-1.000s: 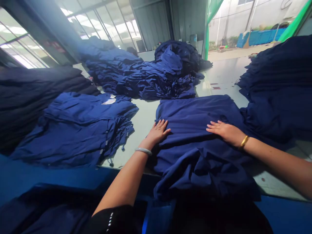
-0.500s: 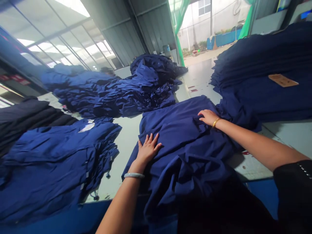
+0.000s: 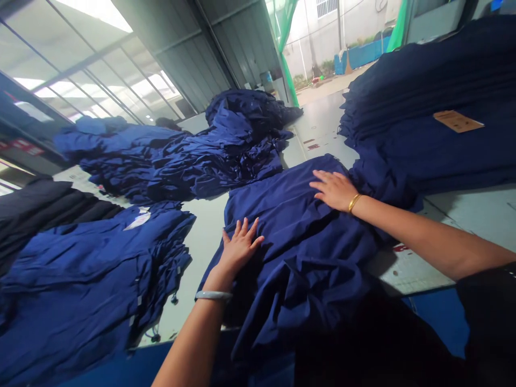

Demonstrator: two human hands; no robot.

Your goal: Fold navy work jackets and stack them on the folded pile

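Observation:
A loose navy garment [image 3: 290, 236] lies rumpled on the pale table in front of me. My left hand [image 3: 239, 248] rests flat near its left edge with the fingers spread, and a pale bangle circles that wrist. My right hand [image 3: 334, 190] presses flat on the upper part of the same cloth, close to the stack on the right, and wears a gold bangle. Neither hand grips a fold. The lower part of the garment fades into the shadow of my own body.
A folded navy stack [image 3: 427, 107] with a tan label [image 3: 458, 121] stands at right. Another navy pile [image 3: 92, 269] lies at left beside a darker stack [image 3: 44, 215]. A crumpled heap [image 3: 209, 156] sits further back, and a person's head [image 3: 167, 123] shows behind it.
The view has tilted and swung compared with a second ago. My right hand has slid up the cloth towards the right stack, and my left hand now lies further onto the garment.

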